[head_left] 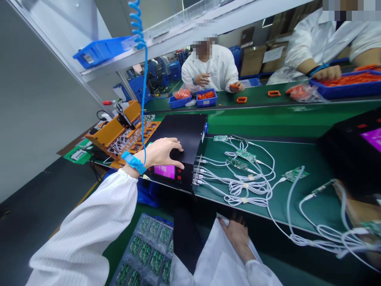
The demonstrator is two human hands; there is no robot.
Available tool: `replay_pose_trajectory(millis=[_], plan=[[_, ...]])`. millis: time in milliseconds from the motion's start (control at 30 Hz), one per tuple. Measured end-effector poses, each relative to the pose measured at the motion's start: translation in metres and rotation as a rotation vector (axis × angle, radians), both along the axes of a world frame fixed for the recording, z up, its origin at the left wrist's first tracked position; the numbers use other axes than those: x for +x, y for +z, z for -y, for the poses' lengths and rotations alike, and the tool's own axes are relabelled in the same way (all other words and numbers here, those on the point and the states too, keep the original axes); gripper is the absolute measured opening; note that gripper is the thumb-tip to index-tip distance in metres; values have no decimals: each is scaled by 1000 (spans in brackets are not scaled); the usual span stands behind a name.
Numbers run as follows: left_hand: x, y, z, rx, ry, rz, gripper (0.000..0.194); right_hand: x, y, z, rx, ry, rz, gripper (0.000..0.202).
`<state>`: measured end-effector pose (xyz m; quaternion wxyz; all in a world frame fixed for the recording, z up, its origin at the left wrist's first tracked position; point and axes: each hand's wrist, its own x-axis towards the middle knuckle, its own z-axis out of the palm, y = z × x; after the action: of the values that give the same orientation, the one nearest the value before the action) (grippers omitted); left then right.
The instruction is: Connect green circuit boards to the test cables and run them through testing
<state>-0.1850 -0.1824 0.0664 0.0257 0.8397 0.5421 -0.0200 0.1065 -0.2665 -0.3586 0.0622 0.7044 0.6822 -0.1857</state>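
Observation:
My left hand (165,153), with a blue wrist strap (133,162) on it, lies on the front top edge of a black box-shaped device (181,127). Its thumb and fingers are spread, and it holds nothing. Below the hand the device shows a purple screen (164,171) and red buttons. White cables (218,174) run from its right side to several green circuit boards (245,155) on the green bench (279,155). Low in the view, my right hand (236,236) is by my lap, against the white coat (216,254); its fingers are shadowed and hard to make out.
A tray of circuit boards (145,250) sits low beside my lap. An orange fixture (127,131) stands left of the device, another black device (354,147) at the right. A blue coiled cord (145,87) hangs down. Two people work across the bench with orange parts and blue bins (206,99).

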Motion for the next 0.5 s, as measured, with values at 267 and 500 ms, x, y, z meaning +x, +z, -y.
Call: replay_pose_trajectory(millis=[267,500], plan=[[-1,-1,-1,21,-1,53,54,-1,-2,1,15,-14,-14,76],[-2,-2,0,41,-6,55,50,1,-2,0,4,-10,-36,79]])
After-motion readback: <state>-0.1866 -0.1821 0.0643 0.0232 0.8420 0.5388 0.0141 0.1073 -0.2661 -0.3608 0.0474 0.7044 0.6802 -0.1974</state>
